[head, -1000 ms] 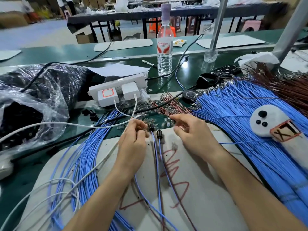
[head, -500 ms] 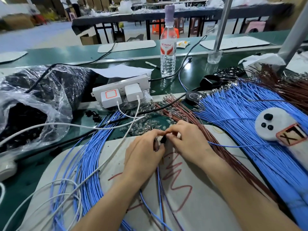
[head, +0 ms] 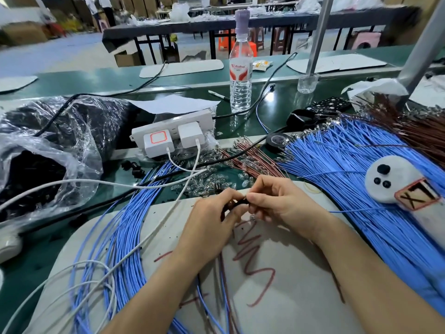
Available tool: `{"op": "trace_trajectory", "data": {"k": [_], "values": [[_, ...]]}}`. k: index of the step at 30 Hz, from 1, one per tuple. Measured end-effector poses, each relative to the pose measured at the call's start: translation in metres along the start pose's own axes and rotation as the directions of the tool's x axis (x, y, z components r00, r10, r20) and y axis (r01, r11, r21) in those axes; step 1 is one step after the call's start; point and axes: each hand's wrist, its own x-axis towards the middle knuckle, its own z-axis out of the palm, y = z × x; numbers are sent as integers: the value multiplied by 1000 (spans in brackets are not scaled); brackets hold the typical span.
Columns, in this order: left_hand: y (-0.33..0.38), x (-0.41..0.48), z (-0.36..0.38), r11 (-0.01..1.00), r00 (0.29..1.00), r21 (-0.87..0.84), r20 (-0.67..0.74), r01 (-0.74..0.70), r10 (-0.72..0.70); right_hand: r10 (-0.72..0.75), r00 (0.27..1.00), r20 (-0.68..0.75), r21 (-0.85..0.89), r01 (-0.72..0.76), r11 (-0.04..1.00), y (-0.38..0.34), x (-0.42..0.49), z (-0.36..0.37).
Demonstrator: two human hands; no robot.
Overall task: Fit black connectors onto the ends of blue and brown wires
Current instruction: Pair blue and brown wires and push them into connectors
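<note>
While the left hand (head: 212,227) and right hand (head: 281,206) are together over the board (head: 301,297), both pinch the connector (head: 237,203). The wires (head: 224,300) run toward the person. Best is to keep the wire end straight and push gently; whether it sits fully inside, I cannot tell.

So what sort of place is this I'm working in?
Most likely a factory assembly floor for wiring. Bulk fans of blue wires lie across the green workbench, a clear bag of black parts sits at the left, and more long tables and cartons stand behind.
</note>
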Motion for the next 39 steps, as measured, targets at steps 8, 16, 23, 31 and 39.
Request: {"op": "trace_trajectory", "data": {"k": [8,16,23,31,39], "values": [[5,3,0,998,1000,59,9,-25,24,-8,997,-73,46,11,999,7,4,2],[3,1,-11,853,931,-475,-165,214,-325,-56,968,-243,-55,43,998,12,7,2],[18,13,7,969,982,160,-18,190,-190,-416,793,-445,-586,94,805,8,2,0],[79,64,44,964,983,259,181,-62,14,-258,220,-941,-180,324,929,-10,-2,-21],[93,74,68,810,896,513,444,-284,33,-227,173,-958,-147,383,912,-15,-3,-29]]}}
